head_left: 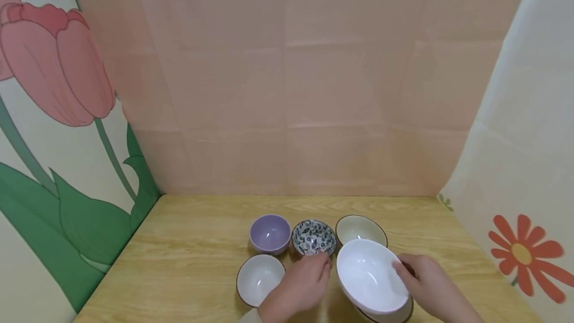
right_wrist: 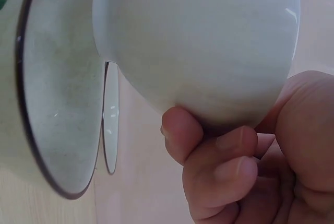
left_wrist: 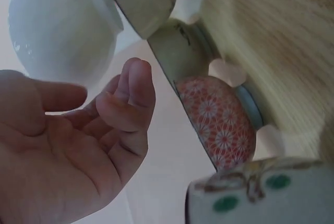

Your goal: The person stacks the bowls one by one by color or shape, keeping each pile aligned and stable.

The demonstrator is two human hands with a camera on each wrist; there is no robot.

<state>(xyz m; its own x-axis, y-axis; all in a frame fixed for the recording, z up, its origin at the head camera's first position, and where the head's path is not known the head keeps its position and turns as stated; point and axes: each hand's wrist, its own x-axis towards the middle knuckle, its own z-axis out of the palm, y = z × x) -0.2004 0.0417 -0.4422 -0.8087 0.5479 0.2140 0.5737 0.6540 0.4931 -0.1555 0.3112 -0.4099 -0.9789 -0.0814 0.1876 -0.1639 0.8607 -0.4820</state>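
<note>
My right hand (head_left: 423, 280) pinches the rim of a plain white bowl (head_left: 369, 273), thumb inside and fingers against its outer wall. The bowl is tilted, raised above a dark-rimmed bowl (head_left: 403, 313) that it largely covers. My left hand (head_left: 299, 283) is left of the white bowl, just in front of a floral bowl (head_left: 314, 233). In the left wrist view its fingers (left_wrist: 133, 85) are loosely bent, with nothing between them. A dark-rimmed white bowl (head_left: 260, 278) stands beside the left hand, partly behind the wrist.
Behind the hands, a purple bowl (head_left: 270, 233) and a cream bowl (head_left: 358, 227) flank the floral one on the wooden table (head_left: 193, 258). The left wrist view shows a red-patterned outer wall (left_wrist: 222, 125). A pink cloth (head_left: 287, 88) hangs along the back edge.
</note>
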